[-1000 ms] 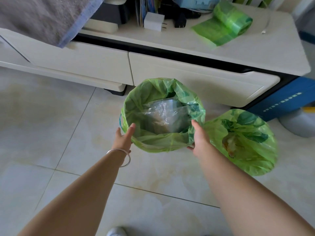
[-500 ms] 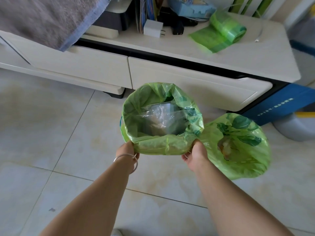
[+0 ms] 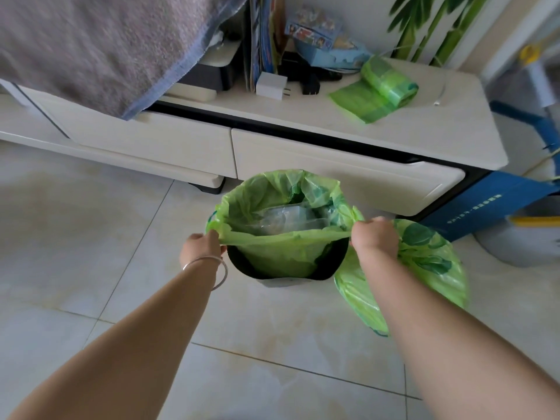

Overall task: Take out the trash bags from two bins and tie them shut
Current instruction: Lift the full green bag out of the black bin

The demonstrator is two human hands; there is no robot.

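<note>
A green trash bag (image 3: 281, 256) lines a small bin on the tiled floor; the bin's dark near rim (image 3: 242, 266) is bared. My left hand (image 3: 198, 248) and my right hand (image 3: 374, 237) each grip the bag's near edge and hold it stretched taut between them, above the rim. Clear plastic waste lies inside the bag. A second bin wrapped in its green bag (image 3: 433, 268) stands just to the right, partly hidden by my right forearm.
A low cream cabinet (image 3: 333, 174) with drawers stands right behind the bins. On its top lie a roll of green bags (image 3: 381, 86), a white charger (image 3: 271, 86) and books. A grey towel (image 3: 100, 47) hangs at upper left. A blue box (image 3: 497, 204) sits at right.
Both hands have closed on the bag's near edge and pulled it up off the bin, baring the dark rim. The camera has moved closer and tilted up.
</note>
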